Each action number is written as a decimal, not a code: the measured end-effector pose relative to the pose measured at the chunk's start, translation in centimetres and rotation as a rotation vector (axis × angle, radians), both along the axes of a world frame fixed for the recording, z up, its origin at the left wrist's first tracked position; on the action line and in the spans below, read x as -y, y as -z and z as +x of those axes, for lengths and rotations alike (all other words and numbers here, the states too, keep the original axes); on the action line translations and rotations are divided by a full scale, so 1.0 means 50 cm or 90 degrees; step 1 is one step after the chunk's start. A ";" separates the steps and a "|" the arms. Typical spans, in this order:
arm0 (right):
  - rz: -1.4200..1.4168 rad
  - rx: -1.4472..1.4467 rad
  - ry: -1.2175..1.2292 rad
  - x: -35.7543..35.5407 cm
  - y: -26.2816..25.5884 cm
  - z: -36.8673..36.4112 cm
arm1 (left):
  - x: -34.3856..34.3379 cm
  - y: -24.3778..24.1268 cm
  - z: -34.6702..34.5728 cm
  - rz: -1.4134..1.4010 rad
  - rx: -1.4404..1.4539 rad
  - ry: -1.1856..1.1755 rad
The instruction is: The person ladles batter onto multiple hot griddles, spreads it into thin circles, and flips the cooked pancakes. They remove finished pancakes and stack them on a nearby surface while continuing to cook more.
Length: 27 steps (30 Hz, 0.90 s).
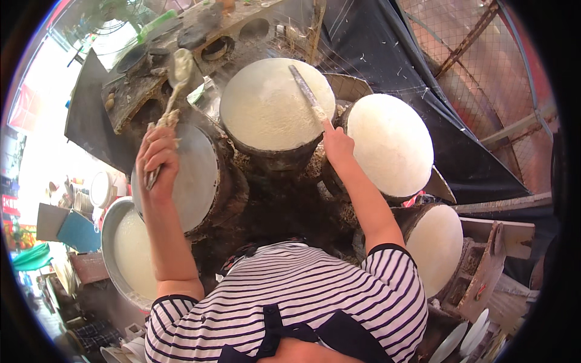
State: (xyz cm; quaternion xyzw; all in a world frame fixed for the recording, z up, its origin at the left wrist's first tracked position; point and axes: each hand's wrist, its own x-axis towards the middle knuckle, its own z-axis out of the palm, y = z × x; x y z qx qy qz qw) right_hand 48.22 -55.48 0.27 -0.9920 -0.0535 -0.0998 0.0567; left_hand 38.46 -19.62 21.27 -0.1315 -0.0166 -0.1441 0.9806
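Observation:
My left hand (159, 159) is closed around the handle of a batter-coated ladle (181, 68), raised over a round grey griddle (195, 177). Thick pale batter clings to the ladle's bowl and handle. My right hand (338, 141) grips a long flat spatula (303, 86), its blade lying over the middle griddle (272, 104). A thin, pale yellowish layer of batter covers that griddle. To the right, another round griddle (390, 145) bears a white layer, and a further white-covered one (435, 249) stands beside my right elbow.
A large metal basin (109, 254) of pale liquid stands left of my left forearm. Behind the griddles is a sooty block ledge (263, 27) with holes. A black sheet (386, 59) hangs at the back right. Wooden boards (481, 272) and several pale discs (474, 333) are at lower right.

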 end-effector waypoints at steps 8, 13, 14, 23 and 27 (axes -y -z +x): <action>0.040 -0.008 -0.026 0.062 0.002 0.000 | -0.098 0.008 -0.208 0.159 -0.069 -0.179; 0.066 -0.076 -0.152 0.018 -0.032 -0.040 | -0.151 0.036 -0.410 0.211 -0.158 -0.318; 0.088 -0.088 -0.089 0.017 -0.029 -0.038 | -0.158 0.043 -0.449 0.239 -0.180 -0.349; 0.518 -0.532 -0.344 -0.438 -0.190 -0.311 | -0.271 0.286 -0.832 0.416 -0.584 -0.517; 0.124 -0.487 -0.735 -0.733 -0.148 -0.447 | -0.320 0.394 -0.914 0.444 -0.697 -0.528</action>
